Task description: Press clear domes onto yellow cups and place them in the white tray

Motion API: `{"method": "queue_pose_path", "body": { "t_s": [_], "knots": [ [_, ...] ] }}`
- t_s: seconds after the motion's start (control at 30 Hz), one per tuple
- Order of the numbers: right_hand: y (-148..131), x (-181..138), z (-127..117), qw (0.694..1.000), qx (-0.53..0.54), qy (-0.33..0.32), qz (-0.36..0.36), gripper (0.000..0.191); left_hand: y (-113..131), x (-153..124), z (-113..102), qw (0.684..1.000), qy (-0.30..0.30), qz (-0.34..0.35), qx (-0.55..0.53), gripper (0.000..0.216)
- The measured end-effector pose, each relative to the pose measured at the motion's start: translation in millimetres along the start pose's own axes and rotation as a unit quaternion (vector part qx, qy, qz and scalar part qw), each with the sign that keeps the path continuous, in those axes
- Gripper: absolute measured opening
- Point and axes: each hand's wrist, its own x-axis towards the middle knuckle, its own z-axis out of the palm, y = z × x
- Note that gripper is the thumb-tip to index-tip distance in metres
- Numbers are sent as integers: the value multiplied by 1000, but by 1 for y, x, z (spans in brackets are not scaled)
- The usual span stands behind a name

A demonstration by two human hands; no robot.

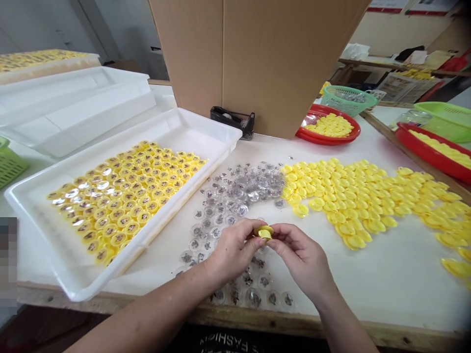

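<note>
Between the fingertips of both hands is a small round yellow plastic piece (264, 232) with a raised middle. My left hand (235, 247) pinches it from the left, and my right hand (300, 252) pinches it from the right. Beneath and behind them, clear round discs with dark printed figures (217, 215) are spread over the white table. To the right lie many loose yellow plastic pieces (346, 196) like the held one. On the left, a white tray (206, 125) carries rows of yellow pieces with printed discs (128, 196) on top.
A tall cardboard sheet (257, 63) stands at the back, a black tape dispenser (233, 121) at its foot. Red trays (327, 137) and a green basket (348, 100) are at the back right. More white trays (73, 110) lie far left. A wooden edge (287, 321) runs along the front.
</note>
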Motion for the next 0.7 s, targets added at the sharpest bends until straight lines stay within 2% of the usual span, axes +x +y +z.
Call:
{"method": "queue_pose_path", "body": {
  "t_s": [0.13, 0.2, 0.27, 0.4, 0.5, 0.57, 0.6, 0.67, 0.7],
  "knots": [
    [2, -5, 10, 999, 16, 24, -23, 14, 2, -1, -1, 996, 23, 56, 70, 22],
    [3, -7, 12, 999, 27, 35, -20, 13, 4, -1, -2, 995, 24, 60, 81, 23],
    [5, -8, 12, 998, 38, 46, 1, 15, 6, 1, -2, 997, 15, 35, 65, 24],
    [13, -4, 7, 995, 53, 63, 51, 24, 17, 4, -3, 998, -29, -59, -2, 30],
    [18, 2, 3, 994, 71, 61, 53, 32, 26, 14, -10, 995, -61, -79, -4, 28],
    [22, 5, 2, 993, 85, 66, 48, 40, 28, 31, -27, 995, -53, -83, 13, 27],
    [24, 7, 1, 992, 87, 73, 50, 44, 27, 44, -42, 995, -30, -88, 34, 30],
    [31, 8, -1, 990, 80, 95, 71, 51, 20, 76, -84, 986, 40, -117, 112, 39],
    [35, 9, -2, 988, 75, 106, 87, 54, 13, 93, -110, 971, 81, -140, 178, 38]
  ]
}}
